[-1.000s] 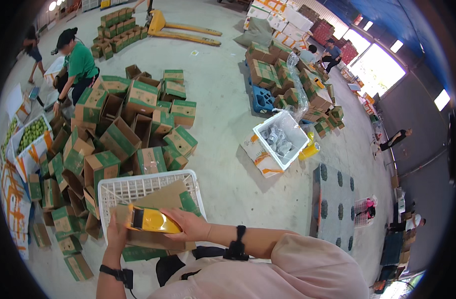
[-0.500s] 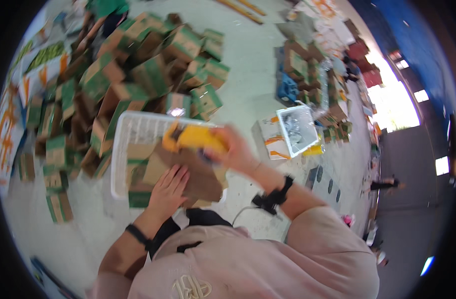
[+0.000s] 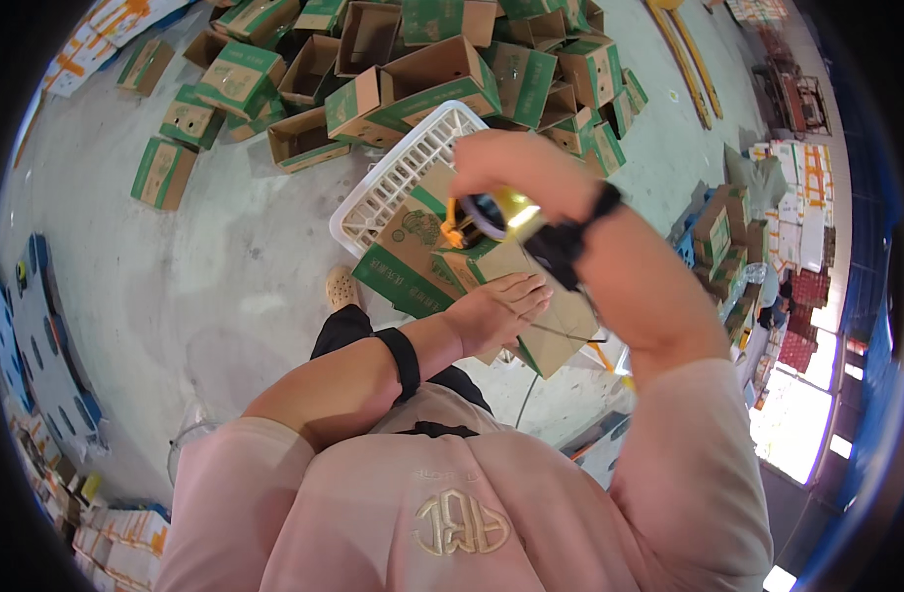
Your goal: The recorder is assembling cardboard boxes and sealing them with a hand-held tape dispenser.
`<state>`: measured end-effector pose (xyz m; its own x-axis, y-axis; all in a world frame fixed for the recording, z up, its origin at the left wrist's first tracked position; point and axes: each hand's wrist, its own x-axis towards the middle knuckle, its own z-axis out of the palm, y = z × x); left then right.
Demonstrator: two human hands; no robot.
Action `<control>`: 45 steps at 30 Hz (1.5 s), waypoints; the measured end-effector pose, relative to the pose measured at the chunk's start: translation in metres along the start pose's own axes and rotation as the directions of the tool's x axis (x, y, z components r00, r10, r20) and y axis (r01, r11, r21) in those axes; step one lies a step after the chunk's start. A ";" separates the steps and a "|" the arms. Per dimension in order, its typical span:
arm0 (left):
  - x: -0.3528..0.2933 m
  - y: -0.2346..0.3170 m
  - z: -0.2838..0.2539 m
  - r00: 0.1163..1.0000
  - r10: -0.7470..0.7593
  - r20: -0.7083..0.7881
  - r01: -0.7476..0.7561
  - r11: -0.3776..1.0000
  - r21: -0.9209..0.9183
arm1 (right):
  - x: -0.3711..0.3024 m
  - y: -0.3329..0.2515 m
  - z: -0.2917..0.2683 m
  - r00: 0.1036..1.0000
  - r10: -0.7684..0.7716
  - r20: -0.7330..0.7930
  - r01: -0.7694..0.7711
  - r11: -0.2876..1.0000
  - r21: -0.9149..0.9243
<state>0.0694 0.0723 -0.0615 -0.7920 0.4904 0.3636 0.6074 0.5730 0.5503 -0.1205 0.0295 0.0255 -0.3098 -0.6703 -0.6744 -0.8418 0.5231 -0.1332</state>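
two-handed work

right hand (image 3: 516, 166) curls round a yellow tape dispenser (image 3: 484, 214) at the far end of a slanted green-and-brown carton (image 3: 567, 316); left hand (image 3: 501, 309) lies flat, fingers together, on its near side, over a white plastic crate (image 3: 350, 217).

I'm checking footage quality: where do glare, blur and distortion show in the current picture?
In the head view, the doorway is blown out white and the yellow tape dispenser carries a bright glint; in the head view, the right hand looks blurrier than the left hand; the head view's fisheye bows the pallet at left.
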 end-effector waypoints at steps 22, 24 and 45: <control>0.001 0.019 -0.012 0.991 -0.079 -0.109 0.099 0.977 0.190 | -0.278 0.035 0.317 0.815 0.460 -0.353 -0.304 0.857 0.415; 0.001 0.005 -0.025 0.995 -0.080 -0.052 0.089 0.979 0.186 | -0.251 0.037 0.308 0.831 0.477 -0.286 -0.357 0.852 0.383; -0.008 0.030 0.004 0.996 0.089 -0.019 -0.090 0.995 -0.042 | -0.037 0.082 0.087 0.914 0.406 -0.008 -0.402 0.907 0.125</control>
<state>0.0941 0.0887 -0.0511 -0.7357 0.5271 0.4253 0.6730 0.4984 0.5465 -0.1395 0.1430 -0.0234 -0.6285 -0.4043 -0.6644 -0.5839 0.8097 0.0596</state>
